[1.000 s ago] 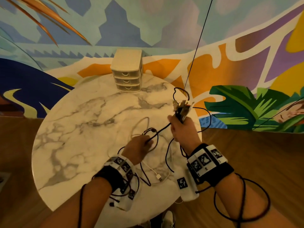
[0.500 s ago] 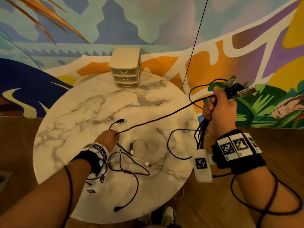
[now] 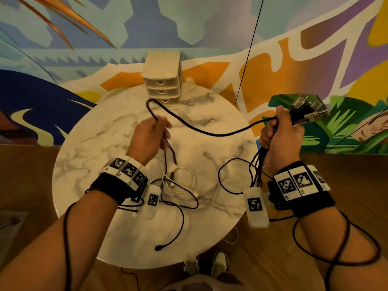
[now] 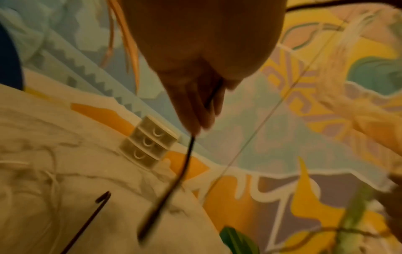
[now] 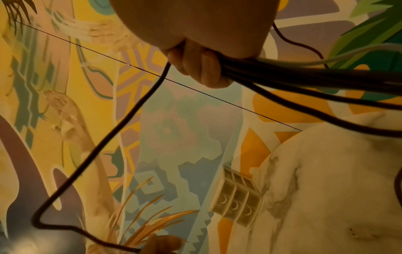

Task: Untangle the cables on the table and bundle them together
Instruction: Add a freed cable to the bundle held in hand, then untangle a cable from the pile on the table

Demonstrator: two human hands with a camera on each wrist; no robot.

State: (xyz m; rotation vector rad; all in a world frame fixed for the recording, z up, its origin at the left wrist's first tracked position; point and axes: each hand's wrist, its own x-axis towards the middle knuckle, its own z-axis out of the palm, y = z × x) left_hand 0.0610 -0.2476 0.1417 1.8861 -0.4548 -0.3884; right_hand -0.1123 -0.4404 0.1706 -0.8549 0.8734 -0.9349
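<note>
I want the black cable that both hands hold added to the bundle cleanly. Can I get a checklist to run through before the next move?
1. Right hand grips the bundle of cables: ok.
2. Left hand holds the black cable: ok.
3. Span between the hands free of knots: ok.
4. Black cable's free end hangs clear of the white cable: cannot tell.
5. All cables off the table: not ok.
</note>
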